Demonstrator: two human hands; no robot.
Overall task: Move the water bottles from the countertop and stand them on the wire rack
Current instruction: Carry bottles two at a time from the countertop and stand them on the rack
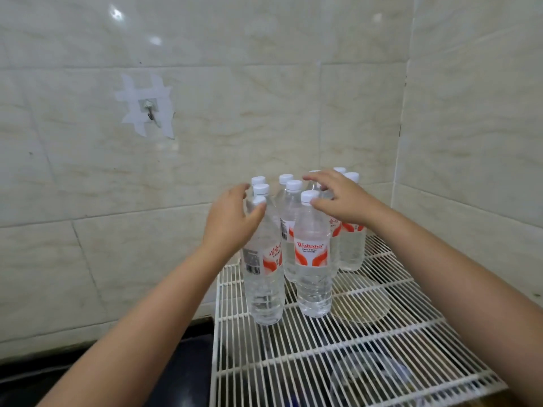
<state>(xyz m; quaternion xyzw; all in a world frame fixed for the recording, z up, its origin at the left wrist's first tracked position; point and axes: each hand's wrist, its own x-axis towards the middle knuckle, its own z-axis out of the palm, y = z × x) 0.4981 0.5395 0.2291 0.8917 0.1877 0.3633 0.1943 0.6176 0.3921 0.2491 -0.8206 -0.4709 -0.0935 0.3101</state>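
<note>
Water bottles (pixel 313 254) upright on wire rack (pixel 352 348); both hands open at caps

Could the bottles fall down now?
Maybe. The bottles stand packed close together on the rack, whose thin wires give little footing, so a nudge to one could tip its neighbours. The left hand and right hand are both up at the caps, where a push tips a tall bottle most easily. The left-front bottle stands near the rack's edge and might drop off.
</note>
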